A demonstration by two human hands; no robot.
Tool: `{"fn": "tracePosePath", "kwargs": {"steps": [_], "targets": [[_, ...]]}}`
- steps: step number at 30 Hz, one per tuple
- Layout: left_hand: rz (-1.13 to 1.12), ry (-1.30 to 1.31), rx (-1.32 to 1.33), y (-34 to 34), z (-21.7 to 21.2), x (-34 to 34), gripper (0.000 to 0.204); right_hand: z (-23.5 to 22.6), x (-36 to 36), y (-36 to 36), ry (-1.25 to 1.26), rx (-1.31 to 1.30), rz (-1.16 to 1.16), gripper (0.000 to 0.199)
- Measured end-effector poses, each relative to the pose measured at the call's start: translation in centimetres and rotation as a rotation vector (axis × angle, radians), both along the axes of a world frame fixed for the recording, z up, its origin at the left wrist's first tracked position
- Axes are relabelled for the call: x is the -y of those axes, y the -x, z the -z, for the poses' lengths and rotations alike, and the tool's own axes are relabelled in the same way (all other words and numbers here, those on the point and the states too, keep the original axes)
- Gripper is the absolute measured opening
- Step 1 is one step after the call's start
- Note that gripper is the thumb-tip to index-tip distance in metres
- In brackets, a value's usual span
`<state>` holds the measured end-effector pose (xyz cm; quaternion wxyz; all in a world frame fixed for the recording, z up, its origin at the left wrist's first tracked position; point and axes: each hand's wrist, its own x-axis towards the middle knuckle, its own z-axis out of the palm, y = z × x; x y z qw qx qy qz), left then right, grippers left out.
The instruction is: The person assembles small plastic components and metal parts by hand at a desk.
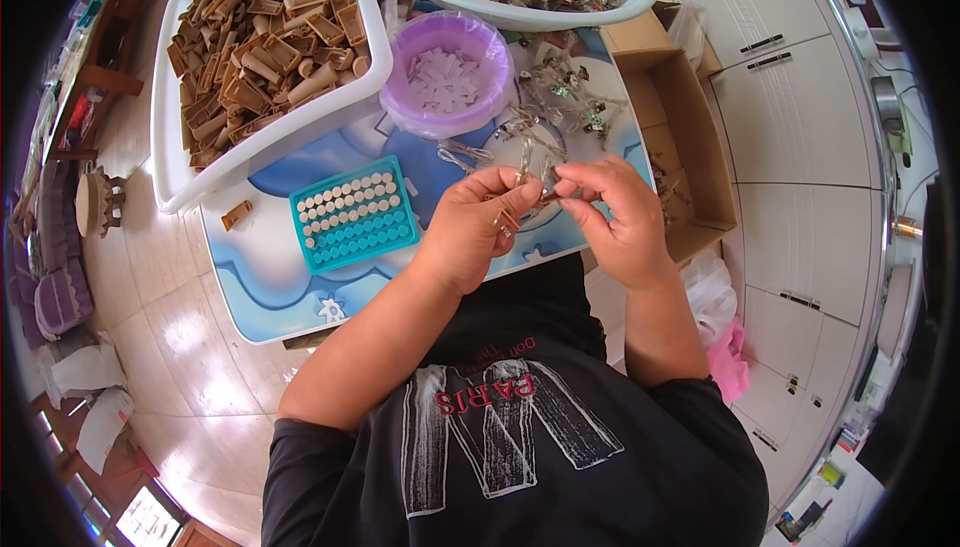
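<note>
In front of my body, over the table's near right part, my two hands meet. My left hand (470, 222) is closed around a small wired part (526, 155) with thin, clear-looking leads; a small brownish piece (505, 227) shows below its fingers. Thumb and fingers of my right hand (615, 209) are pinched at the same part, close to the left fingertips. The exact contact is too small to make out. Just beyond the hands lies a loose heap of similar wired parts (570, 97), some with small green pieces.
A teal tray (312, 265) with rows of whitish round pieces sits left of my hands, near a single brown plastic shell (237, 215). Behind stand a white bin (270, 152) of brown shells, a purple basin (395, 107) of white pieces, and a pale-blue basin (520, 22). A cardboard box (705, 137) stands right.
</note>
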<state>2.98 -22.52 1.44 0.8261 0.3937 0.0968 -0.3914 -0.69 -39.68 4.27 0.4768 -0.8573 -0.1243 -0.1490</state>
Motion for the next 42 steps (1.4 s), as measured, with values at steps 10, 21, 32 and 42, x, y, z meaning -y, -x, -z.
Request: {"fn": "tracePosePath", "kwargs": {"steps": [10,21,32,42], "targets": [[0.086,-0.095,0.042,-0.1,-0.2,-0.1,0.015,-0.5,-0.1,-0.3,0.169,0.091,-0.069,0.032],[-0.013,-0.141,0.065,-0.1,-0.1,-0.3,0.014,-0.3,-0.2,-0.2,0.221,0.145,0.006,0.034],[0.012,-0.079,0.075,-0.5,-0.3,-0.6,0.011,-0.3,0.0,0.1,0.099,0.164,-0.063,0.022],[-0.003,0.012,0.000,0.0,-0.2,-0.4,0.011,0.0,-0.2,0.2,-0.013,0.161,-0.020,0.021]]}}
